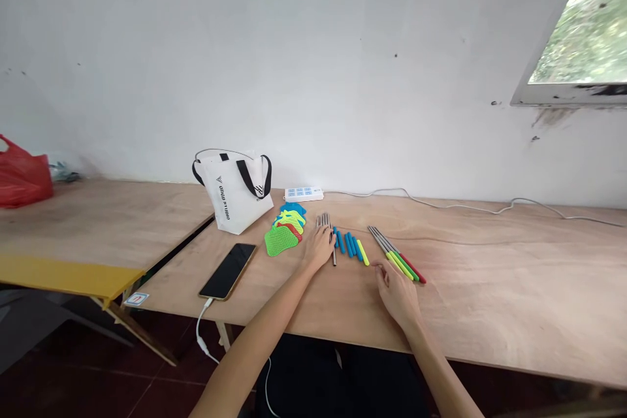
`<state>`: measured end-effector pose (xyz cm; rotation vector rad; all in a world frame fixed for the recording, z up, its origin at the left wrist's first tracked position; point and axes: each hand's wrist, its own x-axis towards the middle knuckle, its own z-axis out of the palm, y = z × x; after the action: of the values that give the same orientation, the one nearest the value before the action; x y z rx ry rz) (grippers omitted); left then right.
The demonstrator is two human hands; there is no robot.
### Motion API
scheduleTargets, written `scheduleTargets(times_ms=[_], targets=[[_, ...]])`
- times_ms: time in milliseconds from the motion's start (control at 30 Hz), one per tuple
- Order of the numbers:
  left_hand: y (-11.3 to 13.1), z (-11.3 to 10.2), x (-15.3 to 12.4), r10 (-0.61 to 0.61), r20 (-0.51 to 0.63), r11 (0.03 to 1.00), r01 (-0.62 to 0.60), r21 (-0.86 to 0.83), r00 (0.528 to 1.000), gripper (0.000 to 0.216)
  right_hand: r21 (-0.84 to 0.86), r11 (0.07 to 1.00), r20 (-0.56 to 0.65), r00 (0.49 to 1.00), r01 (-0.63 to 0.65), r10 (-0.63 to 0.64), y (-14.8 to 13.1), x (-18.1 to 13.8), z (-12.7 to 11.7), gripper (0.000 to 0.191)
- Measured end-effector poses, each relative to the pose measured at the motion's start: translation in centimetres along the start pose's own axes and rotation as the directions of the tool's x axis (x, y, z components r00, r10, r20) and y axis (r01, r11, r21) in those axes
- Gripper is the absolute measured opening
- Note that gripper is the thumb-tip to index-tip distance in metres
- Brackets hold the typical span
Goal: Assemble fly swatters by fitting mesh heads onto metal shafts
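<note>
Pale wooden tabletop (pixel 490 307): runs across the room before you, with most items grouped by kind, seemingly for easy reach.
Your right hand (pixel 396 292): lies with fingers loosely bent, just beside the coloured handles; nothing shows in it, but its underside is hidden, so you cannot be said to grasp or release.
Black phone with gold edge (pixel 228 272): flat at your left, plugged into a white cable (pixel 200 331), probably charging.
Slim silver rods with yellow, green and red handles (pixel 396 255): side by side, handles toward you, perhaps for ready pickup.
Your left hand (pixel 321 246): fingers across the bare silver metal rods (pixel 327 219), perhaps to steady them; whether clenched, the view cannot tell.
Short blue and yellow cylinders (pixel 349 245): slanted in a row between your hands, apparently laid out singly.
Green, red, yellow and blue mesh pieces (pixel 281 241): overlapping, left of the rods.
White bag with black handles (pixel 238 199): upright behind the phone.
White power strip (pixel 304 194): against the pale wall (pixel 313 65).
</note>
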<state>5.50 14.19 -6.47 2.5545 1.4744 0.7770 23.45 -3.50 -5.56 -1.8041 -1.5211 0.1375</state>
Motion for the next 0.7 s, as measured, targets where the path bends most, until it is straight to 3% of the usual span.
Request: scheduleTargets(times_ms=[167,333,400,567,700], targets=[[-0.5,-0.3,-0.6,0.010,0.016,0.999,-0.009,-0.043,1.000,0.049,0.000,1.000,0.003,1.000,0.026,-0.026,-0.1,0.0,-0.3,0.033],[-2.3,-2.2,-2.8,0.160,0.251,0.987,-0.147,-0.069,0.955,0.086,0.004,0.997,0.025,0.996,0.081,-0.081,-0.1,0.1,-0.3,0.032],[-2.8,-2.9,-3.4,0.215,0.289,0.977,-0.205,-0.065,0.933,0.092,0.006,0.996,0.017,0.996,0.089,-0.089,-0.2,0.0,-0.2,0.033],[-2.1,-3.0,-3.4,0.231,0.131,0.973,-0.229,-0.026,0.964,0.061,0.012,0.996,-0.002,0.996,0.093,-0.093,0.0,-0.1,-0.1,0.033],[-1.5,-3.0,-3.0,0.244,0.075,0.969,-0.245,0.004,0.967,0.050,0.024,0.995,-0.086,0.991,0.100,-0.098,1.7,0.7,-1.1,0.036]])
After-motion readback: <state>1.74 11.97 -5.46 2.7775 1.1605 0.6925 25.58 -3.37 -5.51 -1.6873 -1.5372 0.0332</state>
